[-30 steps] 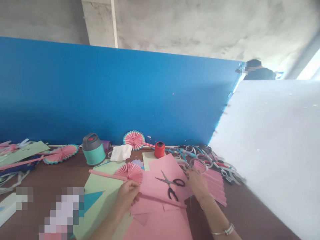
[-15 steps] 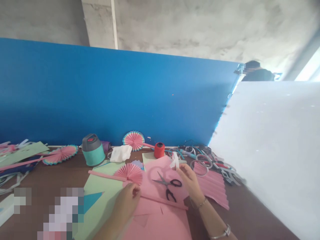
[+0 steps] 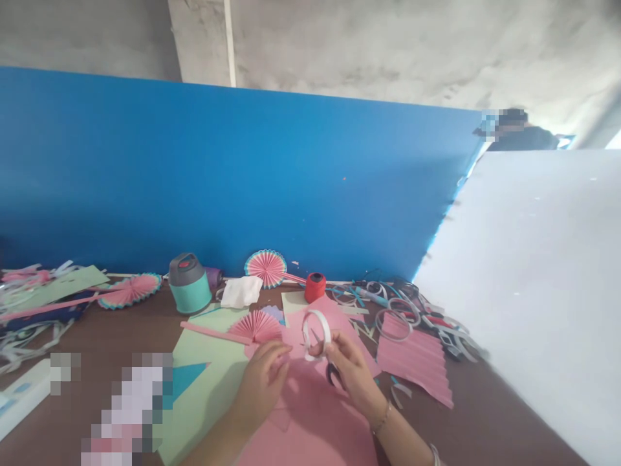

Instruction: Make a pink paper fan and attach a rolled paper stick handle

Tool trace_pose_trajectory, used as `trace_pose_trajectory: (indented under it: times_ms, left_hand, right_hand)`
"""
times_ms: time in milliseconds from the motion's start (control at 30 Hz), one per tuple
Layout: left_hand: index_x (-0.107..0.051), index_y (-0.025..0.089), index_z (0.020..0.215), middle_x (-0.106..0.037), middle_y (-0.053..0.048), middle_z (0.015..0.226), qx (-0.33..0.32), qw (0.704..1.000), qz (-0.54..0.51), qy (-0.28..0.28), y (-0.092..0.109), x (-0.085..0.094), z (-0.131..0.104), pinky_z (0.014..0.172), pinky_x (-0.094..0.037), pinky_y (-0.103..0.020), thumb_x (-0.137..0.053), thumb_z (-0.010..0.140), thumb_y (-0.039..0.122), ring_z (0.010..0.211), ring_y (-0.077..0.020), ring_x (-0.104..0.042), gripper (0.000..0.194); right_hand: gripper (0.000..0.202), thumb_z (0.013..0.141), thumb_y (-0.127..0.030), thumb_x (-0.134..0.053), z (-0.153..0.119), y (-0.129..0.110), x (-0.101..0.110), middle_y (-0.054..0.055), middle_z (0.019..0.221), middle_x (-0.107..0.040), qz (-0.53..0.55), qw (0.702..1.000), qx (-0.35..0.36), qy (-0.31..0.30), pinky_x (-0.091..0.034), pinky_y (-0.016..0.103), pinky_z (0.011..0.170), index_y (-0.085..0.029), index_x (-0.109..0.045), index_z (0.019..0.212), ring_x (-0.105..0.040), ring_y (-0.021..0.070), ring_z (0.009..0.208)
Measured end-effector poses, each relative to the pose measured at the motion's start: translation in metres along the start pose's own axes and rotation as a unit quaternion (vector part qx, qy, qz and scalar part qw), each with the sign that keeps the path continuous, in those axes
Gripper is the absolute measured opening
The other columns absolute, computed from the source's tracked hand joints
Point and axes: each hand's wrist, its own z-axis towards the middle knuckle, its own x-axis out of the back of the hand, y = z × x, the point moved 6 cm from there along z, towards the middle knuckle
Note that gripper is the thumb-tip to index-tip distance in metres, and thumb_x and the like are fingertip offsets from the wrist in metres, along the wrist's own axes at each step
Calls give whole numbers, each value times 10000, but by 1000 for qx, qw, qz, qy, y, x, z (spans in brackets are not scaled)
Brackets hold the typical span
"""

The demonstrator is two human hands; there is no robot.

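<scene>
My right hand (image 3: 349, 369) pinches a narrow white roll of tape (image 3: 326, 333) between thumb and fingers, holding it upright above the pink paper (image 3: 310, 421). Beneath the roll and hand lies a pair of scissors (image 3: 332, 373), mostly covered. My left hand (image 3: 264, 378) hovers left of the tape with fingers loosely curved and the thumb apart, nothing visible in it. Just beyond the left hand rests a pleated pink paper fan (image 3: 255, 325) with a folded pink paper strip (image 3: 211, 332) as a handle.
Green sheets (image 3: 194, 401) lie at left. Along the blue partition (image 3: 242, 175) stand a teal container (image 3: 190, 291), white tissue (image 3: 241, 292), a finished fan (image 3: 265, 267) and a red thread spool (image 3: 315, 287). Tape rolls and scraps (image 3: 395, 320) and creased pink paper (image 3: 417, 366) sit right.
My right hand has brought the tape roll down and left, over the scissors. The left hand has opened from a pinch and lifted toward the roll. The view has shifted slightly.
</scene>
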Motion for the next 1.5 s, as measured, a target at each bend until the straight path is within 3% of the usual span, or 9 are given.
trace_pose_trajectory:
  times_ms: [167, 533, 800, 900, 1000, 1067, 1167, 1333, 1500]
  left_hand:
    - [-631, 253, 1066, -532, -91, 1290, -5, 999, -38, -33, -1, -6, -4, 1033, -347, -403, -491, 849, 308, 1226, -247, -448, 264]
    - [-635, 219, 884, -378, -104, 1435, 27, 995, -67, -65, 6, -6, -5, 1025, -340, -415, -504, 836, 352, 1253, -271, -415, 193]
    - [-665, 213, 1040, -593, -113, 1200, -7, 980, -131, -149, 20, -17, -5, 1033, -354, -349, -486, 848, 351, 1170, -225, -504, 297]
    - [-624, 222, 1147, -550, -109, 1275, 47, 983, -141, -109, 6, -13, 1, 1040, -353, -356, -492, 838, 361, 1226, -232, -460, 364]
    - [-540, 212, 1255, -467, -100, 1373, 53, 986, -147, -62, -5, -5, 8, 1057, -331, -374, -483, 838, 336, 1288, -232, -391, 439]
    - [-508, 206, 1286, -441, -97, 1400, 44, 989, -135, -35, -8, 1, 12, 1073, -308, -380, -493, 827, 313, 1310, -227, -359, 472]
    - [-519, 210, 1278, -435, -89, 1411, 58, 992, -108, -32, -2, 2, 20, 1069, -317, -377, -519, 796, 278, 1320, -230, -350, 488]
    - [-598, 206, 1193, -530, -86, 1331, -19, 989, -13, -147, 48, -14, 90, 997, -408, -362, -523, 764, 169, 1217, -230, -485, 438]
    - [-547, 186, 1244, -184, -111, 1525, -52, 992, 94, -73, 88, 1, 191, 1017, -342, -480, -483, 789, 85, 1231, -321, -445, 470]
  right_hand:
    - [208, 805, -395, -622, 3, 6, 2, 30, 753, -647, 169, 985, -34, -26, -439, 330, 806, -189, -618, 781, -610, 176, 772]
    - [202, 741, -378, -650, -1, -4, -4, -35, 582, -492, 216, 972, -78, -55, -444, 346, 765, -208, -542, 721, -512, 134, 582]
    - [186, 716, -376, -614, -2, -3, 3, -57, 544, -354, 208, 971, -101, -64, -454, 341, 700, -208, -557, 773, -431, 127, 525]
    - [151, 735, -368, -576, 7, -12, 28, -64, 540, -304, 205, 977, -58, 1, -458, 343, 670, -223, -540, 758, -381, 126, 500]
    - [157, 763, -394, -508, 15, -24, 72, -46, 549, -345, 119, 982, 37, 143, -456, 369, 692, -239, -515, 736, -419, 153, 537]
    - [226, 797, -428, -443, 14, -32, 99, -5, 565, -428, 2, 965, 94, 247, -448, 388, 693, -239, -495, 686, -487, 192, 605]
    - [260, 798, -442, -451, 13, -32, 117, 47, 627, -523, -59, 943, 123, 303, -432, 388, 678, -228, -504, 660, -539, 229, 689]
    - [201, 756, -400, -563, 15, -18, 105, -6, 637, -533, 19, 942, 145, 303, -428, 325, 675, -219, -523, 677, -530, 164, 638]
    - [223, 769, -404, -608, 23, -5, 75, -12, 625, -557, 59, 974, 117, 186, -406, 301, 679, -197, -551, 710, -525, 157, 637]
